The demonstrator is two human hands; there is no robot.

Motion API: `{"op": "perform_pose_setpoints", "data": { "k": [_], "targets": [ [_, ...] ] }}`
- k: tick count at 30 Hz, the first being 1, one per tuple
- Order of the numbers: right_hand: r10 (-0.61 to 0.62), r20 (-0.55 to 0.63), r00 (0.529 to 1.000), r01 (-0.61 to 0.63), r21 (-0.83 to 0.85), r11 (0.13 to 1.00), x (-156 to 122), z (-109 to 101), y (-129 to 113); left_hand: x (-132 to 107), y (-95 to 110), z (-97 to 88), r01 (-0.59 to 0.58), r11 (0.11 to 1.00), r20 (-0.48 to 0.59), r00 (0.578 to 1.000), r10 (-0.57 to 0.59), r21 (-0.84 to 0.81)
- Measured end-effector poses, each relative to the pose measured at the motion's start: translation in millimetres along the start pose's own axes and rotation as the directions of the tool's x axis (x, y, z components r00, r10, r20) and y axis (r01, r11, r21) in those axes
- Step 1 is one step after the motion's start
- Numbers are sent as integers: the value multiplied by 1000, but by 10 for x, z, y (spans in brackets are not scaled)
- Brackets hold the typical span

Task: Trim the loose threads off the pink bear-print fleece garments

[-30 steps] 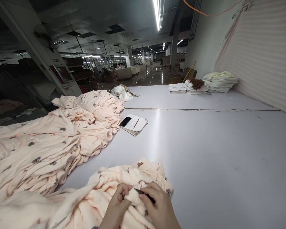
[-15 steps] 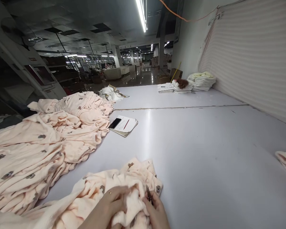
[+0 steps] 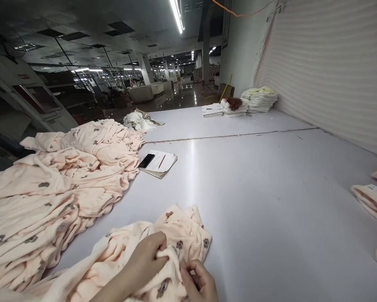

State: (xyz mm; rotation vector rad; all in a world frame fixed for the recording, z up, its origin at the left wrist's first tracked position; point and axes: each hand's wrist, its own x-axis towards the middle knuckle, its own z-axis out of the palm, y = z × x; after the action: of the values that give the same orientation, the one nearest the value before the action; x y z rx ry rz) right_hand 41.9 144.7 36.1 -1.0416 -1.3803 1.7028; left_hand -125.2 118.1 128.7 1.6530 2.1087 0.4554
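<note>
A pale pink fleece garment (image 3: 188, 226) with small brown bear prints lies bunched at the near edge of the table. My left hand (image 3: 149, 256) is closed on a fold of it, thumb and fingers pinching the cloth. Close by on the right, my right hand (image 3: 201, 279) has its thumb and forefinger pinched at the garment's edge. A dark sliver of the thread snips (image 3: 193, 273) shows inside its curled fingers; most of the tool is hidden by the hand.
A large heap of matching pink garments (image 3: 81, 176) covers the table's left side. Beyond my hands lies a notepad (image 3: 167, 162) with a phone (image 3: 147, 160) and a pen on it. White cloth stacks (image 3: 259, 99) stand at the back; more pink pieces (image 3: 372, 201) lie far right.
My left hand has lifted slightly and gathered the cloth into a tighter pinch. The right hand has turned, so the snips' pointed blades no longer stick up. The view has swung a little right.
</note>
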Motion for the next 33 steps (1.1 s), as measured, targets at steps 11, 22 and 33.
{"op": "perform_pose_setpoints", "data": {
  "k": [11,22,33],
  "targets": [
    [-74,516,853,209,-207,956,240,-103,-736,-603,-44,359,-348,879,-317,836,449,326],
    [47,475,879,138,-348,927,79,-416,-757,-810,-137,513,-385,870,-441,752,489,308],
    [12,521,854,280,-478,832,101,-360,-878,-799,-173,573,-392,849,-458,719,523,355]
  ]
}}
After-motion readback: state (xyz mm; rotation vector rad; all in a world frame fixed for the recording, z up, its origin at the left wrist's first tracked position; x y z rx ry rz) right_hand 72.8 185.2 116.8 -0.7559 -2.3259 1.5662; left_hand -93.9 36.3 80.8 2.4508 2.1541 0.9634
